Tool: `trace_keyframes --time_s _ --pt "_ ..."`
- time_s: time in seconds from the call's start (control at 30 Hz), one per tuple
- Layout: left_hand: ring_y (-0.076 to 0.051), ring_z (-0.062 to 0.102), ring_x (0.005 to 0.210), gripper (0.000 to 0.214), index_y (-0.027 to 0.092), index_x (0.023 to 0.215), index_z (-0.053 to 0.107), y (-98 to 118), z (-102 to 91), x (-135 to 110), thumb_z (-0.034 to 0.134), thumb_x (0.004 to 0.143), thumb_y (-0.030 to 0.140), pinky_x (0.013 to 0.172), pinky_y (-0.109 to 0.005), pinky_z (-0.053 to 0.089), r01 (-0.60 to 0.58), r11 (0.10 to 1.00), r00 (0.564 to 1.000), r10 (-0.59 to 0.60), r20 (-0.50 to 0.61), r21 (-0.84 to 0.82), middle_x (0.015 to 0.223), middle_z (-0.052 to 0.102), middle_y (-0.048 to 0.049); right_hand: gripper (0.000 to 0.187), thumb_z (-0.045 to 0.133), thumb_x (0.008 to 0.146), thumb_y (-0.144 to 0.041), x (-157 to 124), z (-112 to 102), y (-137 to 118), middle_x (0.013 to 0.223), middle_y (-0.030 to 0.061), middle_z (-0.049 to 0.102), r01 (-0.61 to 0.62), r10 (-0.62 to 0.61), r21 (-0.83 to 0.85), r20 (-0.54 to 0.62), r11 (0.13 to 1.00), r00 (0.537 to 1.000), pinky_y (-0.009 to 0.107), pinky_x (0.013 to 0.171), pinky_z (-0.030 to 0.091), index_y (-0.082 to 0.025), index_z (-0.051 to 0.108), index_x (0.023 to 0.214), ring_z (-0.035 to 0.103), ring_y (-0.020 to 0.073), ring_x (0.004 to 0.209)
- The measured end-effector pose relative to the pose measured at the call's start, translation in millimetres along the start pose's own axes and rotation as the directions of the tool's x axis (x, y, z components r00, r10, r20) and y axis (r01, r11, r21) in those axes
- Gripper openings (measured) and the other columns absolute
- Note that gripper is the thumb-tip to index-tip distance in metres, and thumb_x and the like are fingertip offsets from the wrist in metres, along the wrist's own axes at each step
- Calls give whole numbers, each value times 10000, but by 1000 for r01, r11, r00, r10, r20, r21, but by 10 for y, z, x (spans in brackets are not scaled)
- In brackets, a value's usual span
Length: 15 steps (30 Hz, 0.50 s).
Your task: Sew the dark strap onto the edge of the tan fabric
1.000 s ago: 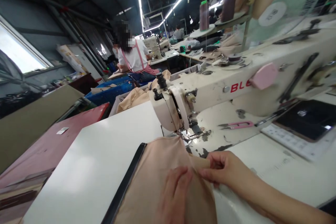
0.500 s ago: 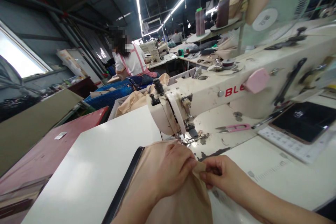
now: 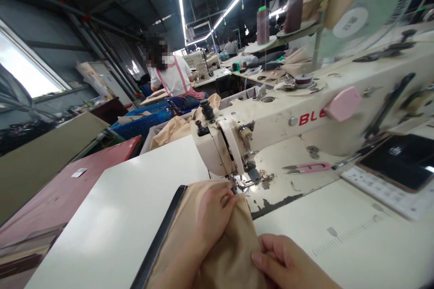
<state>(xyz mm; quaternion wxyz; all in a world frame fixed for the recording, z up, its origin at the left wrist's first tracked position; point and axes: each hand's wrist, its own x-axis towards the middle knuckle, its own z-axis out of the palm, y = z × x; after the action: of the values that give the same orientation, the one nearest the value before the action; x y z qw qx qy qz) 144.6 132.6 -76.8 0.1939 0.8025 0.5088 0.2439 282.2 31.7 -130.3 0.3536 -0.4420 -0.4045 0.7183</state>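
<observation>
A tan piece of fabric (image 3: 233, 253) with a dark strip (image 3: 162, 230) along its left side lies on the white sewing table, its far end at the presser foot (image 3: 249, 181) of the sewing machine (image 3: 271, 122). Just in front of the foot, my left hand (image 3: 213, 212) rests on the fabric, fingers bent and thumb against them, gripping it near the edge. Lower down, my right hand (image 3: 283, 257) pinches the fabric's right edge between thumb and fingers. Some of the fingertips of both hands are hidden.
Pink thread snips (image 3: 308, 168) lie on the machine bed. A dark phone (image 3: 400, 160) rests on a white pad at right. Thread cones (image 3: 262, 27) stand behind the machine. Left are a red-topped table (image 3: 68, 180) and a blue basket (image 3: 145, 122). A co-worker (image 3: 174, 76) sits beyond.
My right hand has moved down along the fabric's edge, away from the foot. My left hand has shifted slightly back and left, its fingers more curled. The view has turned slightly.
</observation>
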Motion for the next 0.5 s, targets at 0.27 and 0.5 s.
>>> trace_keyframes --time_s 0.27,0.5 --pt "-138 555 611 92 189 624 571 -77 37 116 560 714 177 560 -221 351 141 989 988 -138 -63 43 627 611 28 457 560 744 -624 123 -206 -41 723 43 631 61 -61 12 31 998 998 245 513 450 -178 496 818 610 185 638" --pt "-167 605 636 96 206 685 635 -161 97 253 555 737 214 569 -240 420 183 981 979 -177 -100 60 674 666 -2 518 737 611 -552 102 -155 -243 872 97 689 63 -80 152 109 986 991 323 732 512 -162 577 912 654 254 851"
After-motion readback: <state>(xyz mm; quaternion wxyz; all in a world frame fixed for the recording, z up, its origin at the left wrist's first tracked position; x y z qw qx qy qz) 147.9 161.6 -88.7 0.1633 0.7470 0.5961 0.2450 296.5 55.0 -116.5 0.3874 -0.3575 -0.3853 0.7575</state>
